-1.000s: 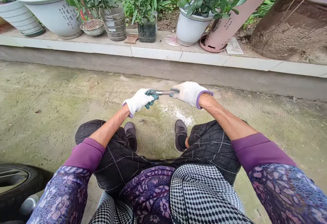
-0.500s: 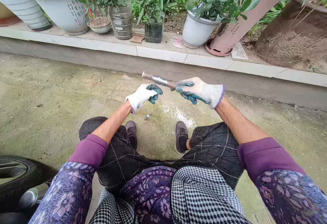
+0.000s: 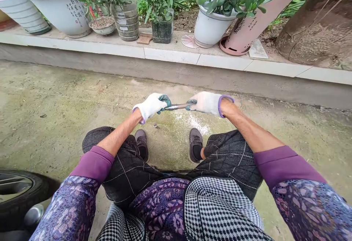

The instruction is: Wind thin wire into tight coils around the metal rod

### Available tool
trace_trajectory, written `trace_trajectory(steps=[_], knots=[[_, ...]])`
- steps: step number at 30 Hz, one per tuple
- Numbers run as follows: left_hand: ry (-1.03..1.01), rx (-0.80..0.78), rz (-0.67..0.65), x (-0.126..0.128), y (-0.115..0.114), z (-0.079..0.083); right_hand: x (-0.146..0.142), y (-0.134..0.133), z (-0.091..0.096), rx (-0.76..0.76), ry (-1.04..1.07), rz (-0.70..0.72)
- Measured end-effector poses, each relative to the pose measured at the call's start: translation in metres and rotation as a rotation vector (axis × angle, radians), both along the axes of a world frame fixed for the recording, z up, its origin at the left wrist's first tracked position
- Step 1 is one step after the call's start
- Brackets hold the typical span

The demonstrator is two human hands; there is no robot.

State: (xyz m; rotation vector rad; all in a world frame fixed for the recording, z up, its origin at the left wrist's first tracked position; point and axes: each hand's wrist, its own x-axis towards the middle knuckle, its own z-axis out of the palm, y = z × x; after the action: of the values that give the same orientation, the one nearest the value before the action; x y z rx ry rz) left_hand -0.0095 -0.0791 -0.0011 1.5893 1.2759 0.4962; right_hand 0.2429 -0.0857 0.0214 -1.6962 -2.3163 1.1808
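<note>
Both my hands wear white gloves with green-coated fingers. My left hand is closed round the left end of a short metal rod. My right hand grips the rod's right end, fingers wrapped round it. The rod lies about level between the two hands, above the concrete ground in front of my knees. A small dark piece lies on the ground just below my left hand, near a white powdery patch. My two shoes rest on the ground beneath.
A raised tiled ledge runs across the back, lined with several potted plants, among them a white pot and a dark square pot. A vehicle tyre sits at the lower left. Mossy concrete spreads on both sides.
Half a second ago only my right hand held the rod, tilted up to the left. Now the rod is level again and my left hand grips its left end.
</note>
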Motion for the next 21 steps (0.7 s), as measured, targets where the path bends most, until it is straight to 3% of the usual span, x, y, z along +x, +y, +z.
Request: trace_trajectory(steps=[7,10,14,17,21], knots=[[-0.225,-0.084,0.086,0.009,0.0,0.004,-0.012,0.006,-0.001,0.401,-0.423,-0.004],[-0.285,-0.104,0.08,0.009,-0.001,0.009,-0.019,0.0,-0.003,0.499,-0.448,0.021],[-0.368,-0.094,0.106,0.004,-0.003,0.016,-0.027,-0.004,-0.005,0.604,-0.307,-0.097],[-0.406,-0.078,0.105,0.001,-0.002,0.018,-0.032,-0.002,-0.002,0.491,-0.04,-0.211],[-0.413,-0.067,0.093,0.001,0.002,0.014,-0.035,-0.008,0.014,0.09,0.349,-0.315]])
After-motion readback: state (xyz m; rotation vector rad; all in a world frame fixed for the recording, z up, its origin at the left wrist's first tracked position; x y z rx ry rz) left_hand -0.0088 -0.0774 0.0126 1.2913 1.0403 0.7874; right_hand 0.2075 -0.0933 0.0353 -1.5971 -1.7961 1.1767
